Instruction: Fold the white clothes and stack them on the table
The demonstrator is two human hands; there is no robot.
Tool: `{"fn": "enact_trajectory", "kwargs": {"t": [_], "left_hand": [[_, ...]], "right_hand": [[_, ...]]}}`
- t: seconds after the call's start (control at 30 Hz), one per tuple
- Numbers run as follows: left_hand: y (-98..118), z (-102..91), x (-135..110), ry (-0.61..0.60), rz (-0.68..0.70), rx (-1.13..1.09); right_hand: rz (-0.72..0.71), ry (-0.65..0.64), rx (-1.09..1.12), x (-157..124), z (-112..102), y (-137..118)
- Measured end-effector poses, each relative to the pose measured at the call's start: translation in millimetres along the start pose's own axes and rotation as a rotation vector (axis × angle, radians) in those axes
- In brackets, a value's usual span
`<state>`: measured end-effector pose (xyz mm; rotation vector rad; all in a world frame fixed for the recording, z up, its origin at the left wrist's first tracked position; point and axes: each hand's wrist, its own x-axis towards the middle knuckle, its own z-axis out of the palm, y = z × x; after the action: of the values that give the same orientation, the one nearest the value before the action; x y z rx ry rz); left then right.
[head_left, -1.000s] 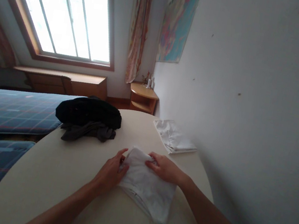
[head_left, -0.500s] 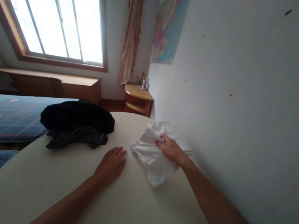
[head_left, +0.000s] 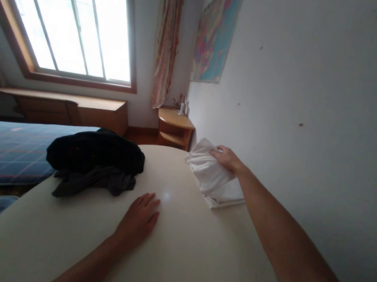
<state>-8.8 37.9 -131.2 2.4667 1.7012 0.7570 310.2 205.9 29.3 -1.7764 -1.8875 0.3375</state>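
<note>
My right hand [head_left: 229, 160] grips a folded white cloth garment [head_left: 207, 169] by its upper edge, fingers closed on the fabric. The part in my grasp is lifted and slanted, while more folded white fabric [head_left: 230, 193] lies beneath it on the table by the wall. Flat on the pale round table [head_left: 178, 249] rests my left hand [head_left: 140, 214], its fingers stretched out and holding nothing. Beyond it to the left lies a heap of black clothing [head_left: 97, 150], with a dark grey garment [head_left: 96, 181] under its near side.
A white wall [head_left: 308, 83] runs close along the table's right side. Blue checked mattresses [head_left: 12, 146] stand to the left. Past the table are a small corner shelf [head_left: 176, 119], a wooden desk [head_left: 100, 108] and a window [head_left: 67, 22].
My right hand has raised the white garment and moved it up and rightward, towards the wall. More folded white fabric now shows beneath it. My left hand stays on the table.
</note>
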Motion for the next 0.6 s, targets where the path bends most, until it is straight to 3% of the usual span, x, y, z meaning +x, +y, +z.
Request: {"fn": "enact_trajectory", "kwargs": {"t": [0.13,0.33,0.5,0.6], "left_hand": [[0,0.2,0,0.0,0.004,-0.008],[1,0.2,0,-0.003,-0.008,-0.007],[0,2.4,0,0.003,-0.005,-0.001],[0,2.6,0,0.016,-0.003,0.003]], "right_hand": [[0.109,-0.013,-0.091,13,7,37],[0.22,-0.059,-0.225,9,28,81],[0.27,0.008,-0.341,3,37,78],[0.206,0.065,-0.379,2,45,63]]}}
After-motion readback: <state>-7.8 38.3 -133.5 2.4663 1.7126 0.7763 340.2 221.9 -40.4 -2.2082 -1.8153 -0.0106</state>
